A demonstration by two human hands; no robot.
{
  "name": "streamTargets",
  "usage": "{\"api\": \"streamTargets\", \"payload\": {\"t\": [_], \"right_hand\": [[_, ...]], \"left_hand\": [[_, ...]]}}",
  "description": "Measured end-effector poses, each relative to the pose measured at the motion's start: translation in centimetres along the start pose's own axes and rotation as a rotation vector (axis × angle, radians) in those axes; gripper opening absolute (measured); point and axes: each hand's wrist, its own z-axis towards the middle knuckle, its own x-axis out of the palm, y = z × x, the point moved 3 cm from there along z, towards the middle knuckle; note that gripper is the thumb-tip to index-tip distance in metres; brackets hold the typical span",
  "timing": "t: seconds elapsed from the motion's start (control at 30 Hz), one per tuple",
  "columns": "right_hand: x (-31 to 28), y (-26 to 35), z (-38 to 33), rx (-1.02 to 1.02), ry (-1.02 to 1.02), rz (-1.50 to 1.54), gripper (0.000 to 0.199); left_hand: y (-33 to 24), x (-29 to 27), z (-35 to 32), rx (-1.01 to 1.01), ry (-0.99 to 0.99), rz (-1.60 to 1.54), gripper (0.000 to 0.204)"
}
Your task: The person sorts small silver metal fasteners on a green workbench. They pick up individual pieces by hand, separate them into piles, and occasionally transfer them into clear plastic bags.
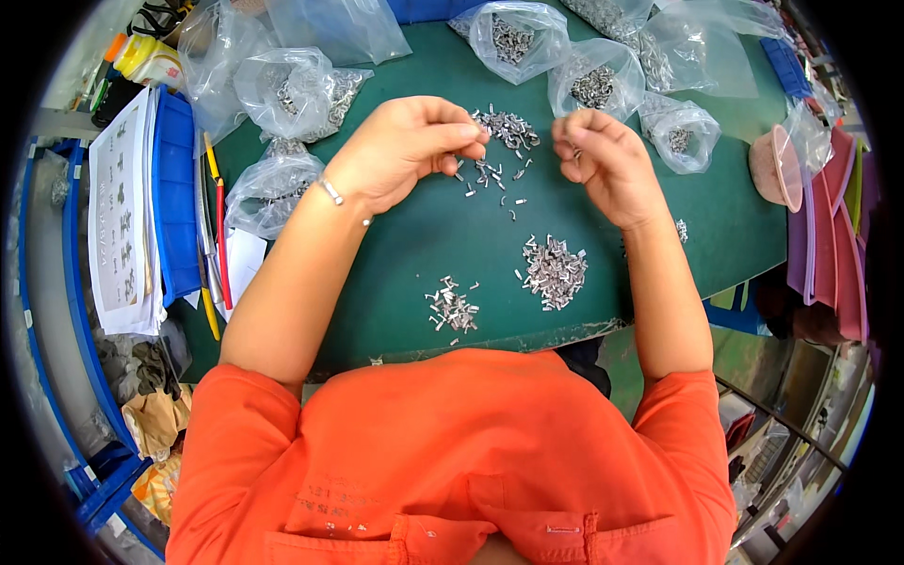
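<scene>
My left hand [407, 151] is at the left side of a loose heap of small bent metal pieces [508, 129], thumb and fingers pinched together. Across the heap, to its right, my right hand [607, 165] is raised with its fingers curled in against the thumb. Whatever either pinch holds is too small or hidden to make out. A few scattered pieces [488, 174] lie on the green tabletop [405, 254] between the hands. Nearer my body are a larger pile of metal pieces [554, 273] and a smaller pile [452, 306] to its left.
Clear plastic bags of metal parts [301, 89] stand at the back left, with several more bags [518, 42] at the back right. A pink cup [775, 169] sits by the right edge. Papers [122, 217], a blue bin [176, 188] and a red pen [222, 245] line the left.
</scene>
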Motion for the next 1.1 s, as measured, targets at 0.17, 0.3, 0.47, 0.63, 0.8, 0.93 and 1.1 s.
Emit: {"api": "streamTargets", "payload": {"t": [0.17, 0.3, 0.47, 0.63, 0.8, 0.93, 1.1], "right_hand": [[1.6, -0.5, 0.1, 0.134, -0.055, -0.091, 0.009], [5.3, -2.8, 1.9, -0.517, 0.121, -1.266, 0.029], [6.8, -2.5, 2.3, -0.517, 0.259, -1.457, 0.028], [6.8, -2.4, 2.0, -0.518, 0.226, -1.546, 0.027], [6.8, -2.6, 2.3, -0.49, 0.202, -1.593, 0.031], [7.1, -2.4, 2.6, -0.502, 0.273, -1.5, 0.032], [7.6, -2.8, 3.1, -0.454, 0.258, -1.576, 0.031]], "left_hand": [[1.1, -2.3, -1.4, 0.074, -0.075, -0.433, 0.01], [1.7, -3.2, -1.6, 0.043, -0.201, -0.59, 0.011], [2.2, -4.2, -2.4, 0.099, -0.355, 0.129, 0.012], [2.6, -1.9, -2.4, 0.425, -0.49, 1.052, 0.013], [2.5, -1.7, -2.3, 0.512, -0.512, 1.091, 0.012], [2.2, -1.9, -2.7, 0.497, -0.474, 1.123, 0.015], [2.1, -1.7, -3.2, 0.487, -0.48, 1.126, 0.017]]}}
